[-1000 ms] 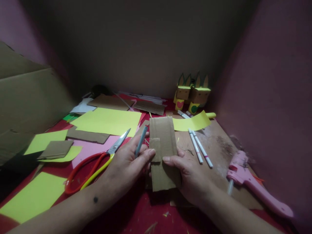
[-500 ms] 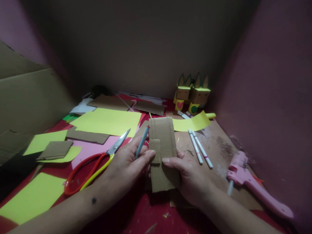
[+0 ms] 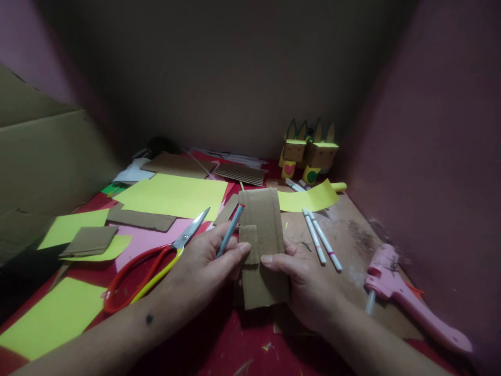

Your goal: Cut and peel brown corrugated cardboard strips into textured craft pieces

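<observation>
My left hand has a blue pen between its fingers, and its thumb presses a small cardboard piece against the left side of a larger cardboard strip. On the right edge of that strip, my right hand grips with the thumb on top and the fingers hidden behind. The strip stands tilted toward me above the red surface. Open-bladed or closed, the red and yellow scissors lie beside my left wrist, blades pointing away.
A pink glue gun rests at right, near white markers. Yellow paper and cardboard scraps lie at left, beside a large cardboard box. Two small cardboard figures stand at the back.
The pen in my left hand has tilted slightly, its red tip shifting right over the strip's left edge. Both hands keep their hold on the cardboard.
</observation>
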The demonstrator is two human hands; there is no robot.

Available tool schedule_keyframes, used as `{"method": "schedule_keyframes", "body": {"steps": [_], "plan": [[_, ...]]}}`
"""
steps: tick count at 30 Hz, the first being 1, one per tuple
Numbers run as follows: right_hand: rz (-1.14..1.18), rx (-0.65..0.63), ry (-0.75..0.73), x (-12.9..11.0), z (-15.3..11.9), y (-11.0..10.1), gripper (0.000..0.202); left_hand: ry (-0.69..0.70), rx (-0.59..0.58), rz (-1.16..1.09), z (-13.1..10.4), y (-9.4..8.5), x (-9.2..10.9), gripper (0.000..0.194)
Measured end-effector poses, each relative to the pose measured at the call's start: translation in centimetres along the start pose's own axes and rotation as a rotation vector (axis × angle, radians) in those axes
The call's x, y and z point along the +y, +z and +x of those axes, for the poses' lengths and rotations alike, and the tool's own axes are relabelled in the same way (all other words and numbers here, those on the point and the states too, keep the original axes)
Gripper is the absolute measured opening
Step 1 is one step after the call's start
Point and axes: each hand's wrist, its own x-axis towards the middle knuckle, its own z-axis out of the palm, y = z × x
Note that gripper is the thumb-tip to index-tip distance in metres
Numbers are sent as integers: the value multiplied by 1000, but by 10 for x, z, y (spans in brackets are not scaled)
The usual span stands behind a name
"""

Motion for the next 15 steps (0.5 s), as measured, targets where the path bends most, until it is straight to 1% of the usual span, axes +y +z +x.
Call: {"method": "schedule_keyframes", "body": {"steps": [3, 5, 10, 15], "plan": [[-8, -17, 2, 0, 0, -1, 44, -11, 24, 3, 0, 1, 2, 19], [-16, -18, 2, -1, 0, -1, 44, -26, 19, 16, -1, 1, 5, 20], [-4, 4, 4, -1, 0, 1, 49, -27, 16, 78, -1, 1, 8, 22], [-3, 24, -6, 1, 1, 2, 48, 19, 101, 115, -3, 2, 5, 19]]}}
